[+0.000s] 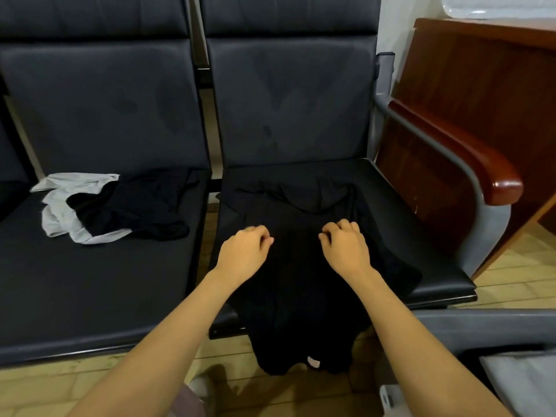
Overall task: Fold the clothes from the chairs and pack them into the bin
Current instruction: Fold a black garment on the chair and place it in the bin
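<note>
Head view, contents as seen:

1. Black soft-fabric garment (301, 296): spread flat on the seat of the right-hand black padded chair (406, 206). A curved, neckline-like opening lies toward the backrest. The lower part drapes over the seat's front edge and hangs toward the floor, with a small pale label (313, 362) near the hanging hem.

2. Left hand (245, 251): bare forearm entering from lower left. The fingers are curled and the thumb is drawn in against the fingertips, which are down on the garment's left half. Whether any cloth is caught between them cannot be told against the dark fabric.

3. Right hand (346, 246): bare forearm entering from lower right. The fingers are curled, tips down on the garment's right half. Hold on the cloth likewise cannot be told. The hands lie level and apart, with the garment's middle between them.

4. Left-hand black padded chair (90, 281): stands beside the first. Toward the back of its seat is a crumpled light grey-white garment (57, 221), partly under a second crumpled black garment (135, 212).

5. Glossy reddish-brown wooden armrest (469, 158): on a grey frame at the right-hand chair's outer side.

6. Reddish-brown wooden cabinet (481, 70): just beyond the armrest.

7. Pale plank floor (526, 266): under and around the chairs.

8. Grey object (517, 377): lower right corner, cut off by the frame edge; kind cannot be told
</note>
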Action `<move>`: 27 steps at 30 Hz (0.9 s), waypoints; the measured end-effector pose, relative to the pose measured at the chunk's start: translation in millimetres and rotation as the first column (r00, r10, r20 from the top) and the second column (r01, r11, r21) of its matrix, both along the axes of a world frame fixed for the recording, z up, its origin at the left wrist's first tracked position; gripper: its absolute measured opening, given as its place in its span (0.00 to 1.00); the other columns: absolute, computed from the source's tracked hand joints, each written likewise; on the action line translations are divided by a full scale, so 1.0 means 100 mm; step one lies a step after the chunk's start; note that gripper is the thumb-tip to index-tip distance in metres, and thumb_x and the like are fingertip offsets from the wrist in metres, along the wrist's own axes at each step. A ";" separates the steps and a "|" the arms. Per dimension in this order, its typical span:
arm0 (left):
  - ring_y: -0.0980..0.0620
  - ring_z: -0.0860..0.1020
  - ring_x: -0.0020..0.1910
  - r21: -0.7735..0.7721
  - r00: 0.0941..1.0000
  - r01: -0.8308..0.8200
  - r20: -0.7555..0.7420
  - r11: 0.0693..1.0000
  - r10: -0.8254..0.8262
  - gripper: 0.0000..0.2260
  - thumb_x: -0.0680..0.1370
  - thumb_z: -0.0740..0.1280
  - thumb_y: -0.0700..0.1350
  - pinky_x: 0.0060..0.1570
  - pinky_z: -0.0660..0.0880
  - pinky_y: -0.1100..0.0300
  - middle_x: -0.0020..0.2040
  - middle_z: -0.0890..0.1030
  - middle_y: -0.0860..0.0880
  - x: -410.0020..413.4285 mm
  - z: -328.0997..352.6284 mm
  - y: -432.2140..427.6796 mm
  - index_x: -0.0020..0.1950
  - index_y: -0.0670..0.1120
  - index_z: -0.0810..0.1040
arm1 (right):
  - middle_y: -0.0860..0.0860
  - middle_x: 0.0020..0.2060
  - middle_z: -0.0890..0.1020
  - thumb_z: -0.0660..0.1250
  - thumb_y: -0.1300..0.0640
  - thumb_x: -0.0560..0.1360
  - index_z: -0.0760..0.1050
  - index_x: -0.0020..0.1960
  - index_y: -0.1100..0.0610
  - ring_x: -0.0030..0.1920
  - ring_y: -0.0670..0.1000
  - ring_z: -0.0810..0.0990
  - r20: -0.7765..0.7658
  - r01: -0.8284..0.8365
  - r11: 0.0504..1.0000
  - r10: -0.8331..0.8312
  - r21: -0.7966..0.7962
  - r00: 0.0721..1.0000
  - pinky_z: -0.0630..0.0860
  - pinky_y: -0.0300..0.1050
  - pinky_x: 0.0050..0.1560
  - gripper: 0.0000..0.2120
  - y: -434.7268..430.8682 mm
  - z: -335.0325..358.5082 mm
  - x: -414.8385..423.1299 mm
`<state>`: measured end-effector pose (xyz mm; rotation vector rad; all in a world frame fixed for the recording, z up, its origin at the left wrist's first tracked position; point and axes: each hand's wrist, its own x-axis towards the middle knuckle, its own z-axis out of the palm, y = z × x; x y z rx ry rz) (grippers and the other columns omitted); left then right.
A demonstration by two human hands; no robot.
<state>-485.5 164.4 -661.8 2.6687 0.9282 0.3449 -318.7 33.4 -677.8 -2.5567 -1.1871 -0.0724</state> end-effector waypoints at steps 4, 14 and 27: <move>0.46 0.67 0.68 0.038 0.970 0.086 -0.232 0.996 -0.075 0.22 0.82 0.56 0.55 0.64 0.66 0.52 0.70 0.69 0.47 0.05 -0.13 0.04 0.74 0.48 0.65 | 0.53 0.67 0.70 0.54 0.47 0.82 0.64 0.73 0.54 0.68 0.55 0.67 -0.050 -0.035 0.992 0.029 -0.120 0.998 0.64 0.52 0.65 0.22 0.03 -0.09 0.02; 0.45 0.71 0.59 0.104 0.994 -0.111 0.017 0.988 0.110 0.12 0.81 0.60 0.45 0.56 0.67 0.53 0.60 0.72 0.45 0.14 -0.25 0.14 0.63 0.45 0.73 | 0.56 0.53 0.78 0.57 0.50 0.82 0.69 0.61 0.59 0.50 0.58 0.79 -0.086 0.110 0.993 -0.112 -0.036 0.990 0.70 0.46 0.41 0.14 0.03 -0.02 0.12; 0.41 0.79 0.53 -0.168 0.922 -0.374 -0.175 0.912 0.346 0.18 0.80 0.63 0.50 0.48 0.74 0.51 0.57 0.79 0.41 0.53 -0.09 0.89 0.70 0.49 0.69 | 0.58 0.64 0.71 0.65 0.55 0.78 0.67 0.69 0.56 0.60 0.61 0.75 -0.289 0.068 0.979 -0.123 -0.193 0.949 0.73 0.53 0.55 0.20 0.80 0.23 0.93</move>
